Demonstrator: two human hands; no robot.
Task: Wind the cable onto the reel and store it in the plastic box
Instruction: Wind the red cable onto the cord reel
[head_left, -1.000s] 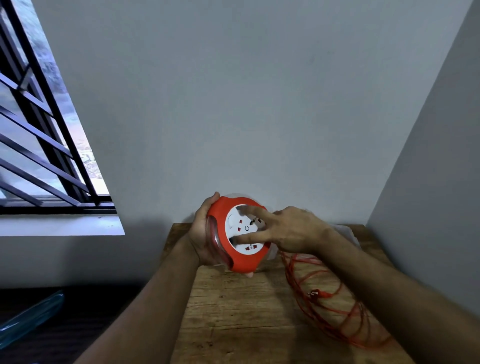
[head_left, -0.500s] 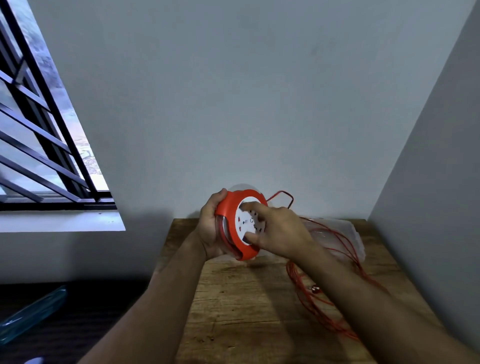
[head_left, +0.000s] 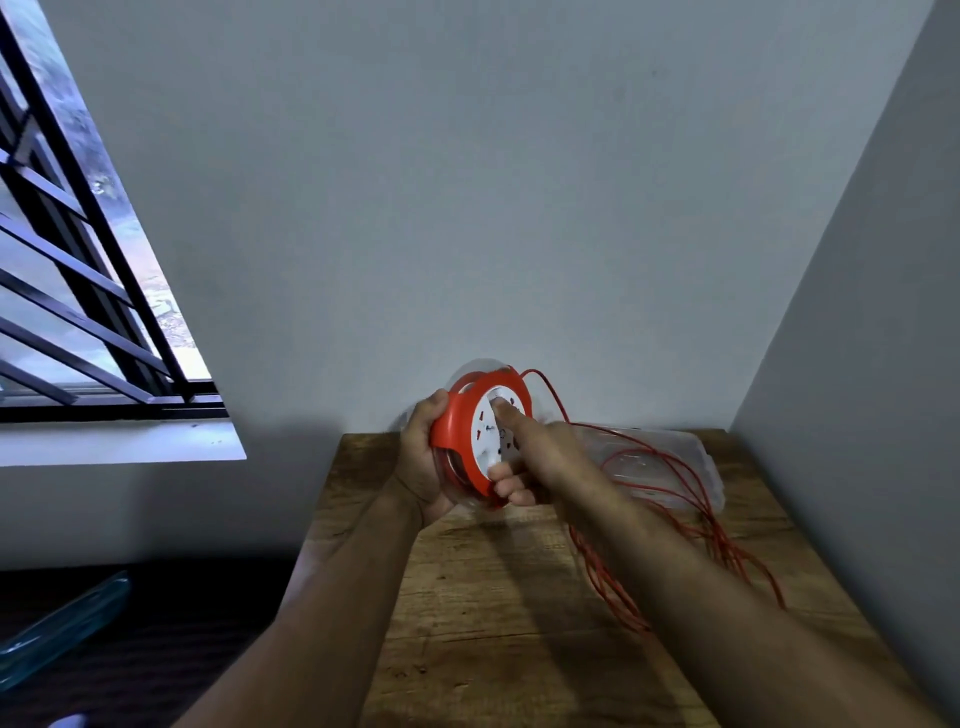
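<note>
An orange cable reel (head_left: 456, 422) with a white socket face is held upright above the far end of the wooden table (head_left: 483, 613). My left hand (head_left: 423, 457) grips its rim from the left. My right hand (head_left: 535, 457) presses on the white face, index finger near the top and thumb at the lower edge. A loose orange cable (head_left: 675, 499) runs from the reel's top, arcs right and lies in loops on the table's right side. A clear plastic box (head_left: 670, 462) lies behind the cable at the far right.
Grey walls close in behind and to the right of the table. A barred window (head_left: 78, 291) with a white sill is at the left. A bluish transparent object (head_left: 57, 629) lies on the dark floor at lower left.
The reel has been lifted higher and tilted more edge-on. My right hand has turned on its face, and the cable now rises in an arc from the reel's top.
</note>
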